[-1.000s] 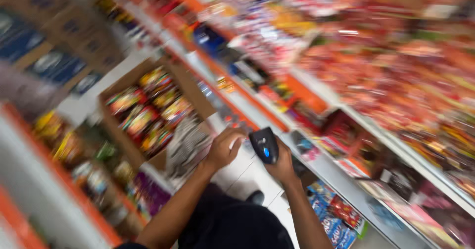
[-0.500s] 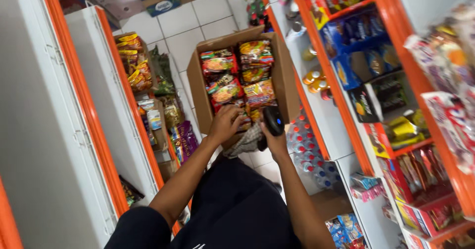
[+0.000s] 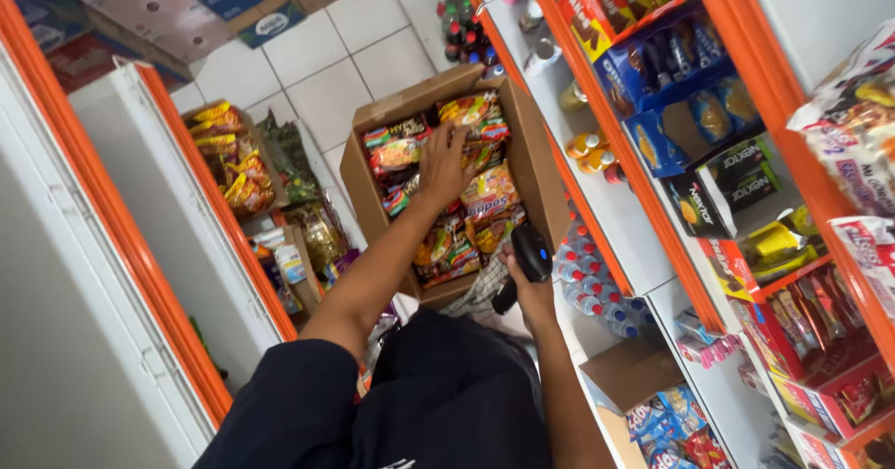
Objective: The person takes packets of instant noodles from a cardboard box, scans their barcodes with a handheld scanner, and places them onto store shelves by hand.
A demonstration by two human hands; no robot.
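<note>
From the head view, the left hand (image 3: 446, 163) lies spread and released on the noodle packets (image 3: 485, 194) filling the cardboard box (image 3: 536, 166) on the floor. The right hand (image 3: 530, 287) grips a black handheld scanner (image 3: 530, 255) beside the box, aimed towards the packets.

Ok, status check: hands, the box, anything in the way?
Left hand spread on noodle packets in open cardboard box. Right hand grips black handheld scanner. Nothing blocking the box.

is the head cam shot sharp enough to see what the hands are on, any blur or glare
Head view: sharp and evenly lit, tilted, no strong glare. The left hand rests on snack packets in the cardboard box; the right hand grips a black scanner. Far floor slightly soft.
</note>
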